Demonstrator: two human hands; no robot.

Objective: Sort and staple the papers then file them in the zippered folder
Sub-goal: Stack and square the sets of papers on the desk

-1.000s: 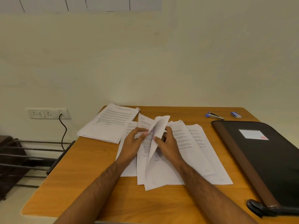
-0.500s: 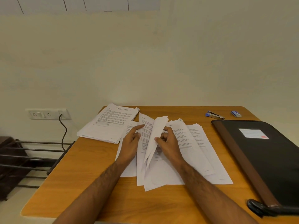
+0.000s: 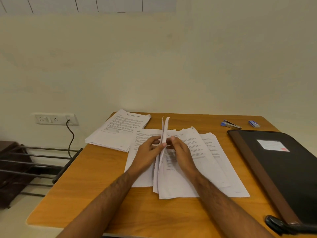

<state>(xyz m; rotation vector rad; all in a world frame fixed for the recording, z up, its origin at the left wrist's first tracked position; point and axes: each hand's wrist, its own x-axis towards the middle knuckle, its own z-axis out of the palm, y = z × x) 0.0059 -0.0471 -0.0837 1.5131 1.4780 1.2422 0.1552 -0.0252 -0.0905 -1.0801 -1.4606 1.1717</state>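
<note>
Several printed sheets [image 3: 202, 152] lie fanned out in the middle of the wooden table [image 3: 82, 194]. My left hand [image 3: 147, 152] and my right hand [image 3: 180, 152] pinch a couple of lifted sheets [image 3: 165, 127] between them, so these stand nearly on edge above the spread. A neater stack of papers [image 3: 120, 129] lies at the back left. The black zippered folder [image 3: 283, 169] with a brown spine lies closed at the right. A blue stapler [image 3: 229, 124] rests at the back right.
A small blue staple box [image 3: 253, 123] sits beside the stapler. A wall socket [image 3: 54, 119] with a black cable is left of the table, above a dark metal rack [image 3: 34, 162]. The wall stands just behind the table's far edge.
The lifted sheets have swung up from a slanted fold to nearly upright. Both hands have closed in on them from either side.
</note>
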